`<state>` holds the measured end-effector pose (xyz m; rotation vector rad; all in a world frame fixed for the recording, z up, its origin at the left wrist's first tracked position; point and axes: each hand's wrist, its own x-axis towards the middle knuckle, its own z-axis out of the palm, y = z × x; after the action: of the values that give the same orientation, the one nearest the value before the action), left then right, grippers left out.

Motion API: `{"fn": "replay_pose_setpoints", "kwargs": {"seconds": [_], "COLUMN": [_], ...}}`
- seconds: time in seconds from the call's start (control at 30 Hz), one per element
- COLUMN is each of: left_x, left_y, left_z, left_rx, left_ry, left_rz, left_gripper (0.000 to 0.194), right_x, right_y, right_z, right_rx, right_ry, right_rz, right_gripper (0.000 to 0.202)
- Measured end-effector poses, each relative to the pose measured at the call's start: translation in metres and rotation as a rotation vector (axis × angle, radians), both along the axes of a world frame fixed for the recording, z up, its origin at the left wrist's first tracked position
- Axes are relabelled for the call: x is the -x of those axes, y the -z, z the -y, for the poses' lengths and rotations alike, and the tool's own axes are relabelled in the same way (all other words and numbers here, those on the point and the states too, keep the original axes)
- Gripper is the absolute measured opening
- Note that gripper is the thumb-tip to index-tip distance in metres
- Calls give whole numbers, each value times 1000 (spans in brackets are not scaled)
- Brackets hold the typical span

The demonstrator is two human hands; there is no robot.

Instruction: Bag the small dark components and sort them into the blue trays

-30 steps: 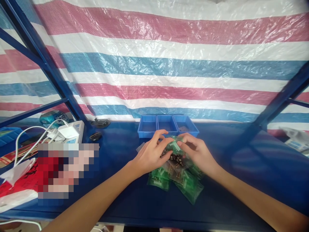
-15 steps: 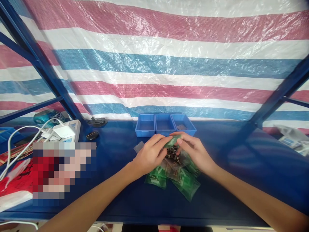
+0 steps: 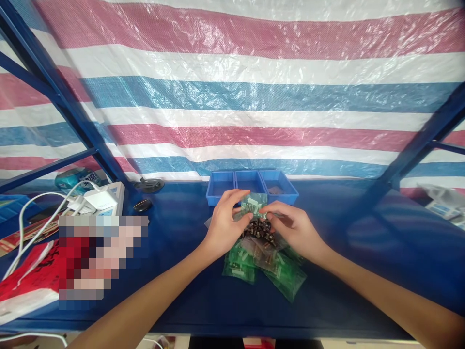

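Observation:
Between my two hands, a small greenish clear plastic bag (image 3: 255,201) with small light parts inside is held up above the pile. My left hand (image 3: 227,218) grips its left side, thumb at the lower edge and fingers at the top. The fingertips of my right hand (image 3: 296,225) pinch its lower right corner. Just below lies a clear bag of small dark metal-looking pieces (image 3: 259,231). Green plastic bags (image 3: 286,276) with small parts spread under it toward me, partly overlapped by a clear bag with brownish pieces (image 3: 267,257).
Three joined blue bins (image 3: 250,182) stand behind my hands; the right one has something small in it. On the left are a power strip (image 3: 118,196) with white plugs and cables, a black mouse-like object (image 3: 142,205) and a red-and-white bag (image 3: 32,271). Blue frame posts flank the table.
The small greenish bag is now raised and turned flat toward me, showing its contents. My left hand has opened wider around its edge, and my right fingers have shifted to its lower corner.

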<state>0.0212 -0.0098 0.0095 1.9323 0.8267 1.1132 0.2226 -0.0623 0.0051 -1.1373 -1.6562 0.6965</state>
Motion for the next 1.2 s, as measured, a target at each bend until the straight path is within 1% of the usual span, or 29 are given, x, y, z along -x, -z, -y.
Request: {"fn": "replay_pose_setpoints", "kwargs": {"seconds": [0.1, 0.17, 0.27, 0.37, 0.43, 0.53, 0.67, 0.73, 0.8, 0.9, 0.97, 1.03, 1.07, 1.13, 1.2], "left_x": [1, 1, 0, 1, 1, 2, 2, 1, 0, 0, 0, 0, 0, 0, 1], "left_y": [3, 5, 7, 9, 9, 8, 4, 2, 2, 1, 1, 2, 2, 4, 6], "left_z": [-1, -1, 0, -1, -2, -2, 0, 2, 3, 3, 5, 8, 10, 13, 15], "left_rx": [-76, -117, -181, -217, -233, -257, -278, -284, -297, -336, -384, -434, -455, -499, -548], "left_ry": [26, 36, 27, 25, 26, 15, -18, -46, -64, -62, -41, 11, 47, 110, 125], "left_rz": [-65, -102, -144, -159, -170, -181, -101, -60, -37, -49, -116, -230, -292, -388, -425], "left_gripper": [57, 60, 59, 57, 52, 39, 21, 17, 19, 26, 37, 48, 48, 41, 39], "right_x": [-1, -2, 0, 1, 1, -1, -5, -6, -6, -3, -1, 2, 3, 6, 8], "right_y": [3, 4, 1, -2, -3, -3, -6, -9, -11, -12, -12, -12, -12, -14, -15], "right_z": [1, 2, 5, 7, 7, 4, -1, -2, -3, -3, -1, 2, 4, 7, 9], "right_rx": [-43, -75, -129, -177, -189, -176, -189, -196, -149, 8, 101, 150, 159, 159, 148], "right_ry": [-3, -11, -8, 44, 85, 128, 169, 176, 173, 129, 73, 16, -4, -25, -28], "right_rz": [41, 73, 153, 249, 295, 336, 401, 421, 375, 159, 11, -71, -90, -101, -106], "right_gripper": [22, 24, 23, 22, 22, 24, 24, 27, 36, 43, 42, 42, 42, 42, 40]}}
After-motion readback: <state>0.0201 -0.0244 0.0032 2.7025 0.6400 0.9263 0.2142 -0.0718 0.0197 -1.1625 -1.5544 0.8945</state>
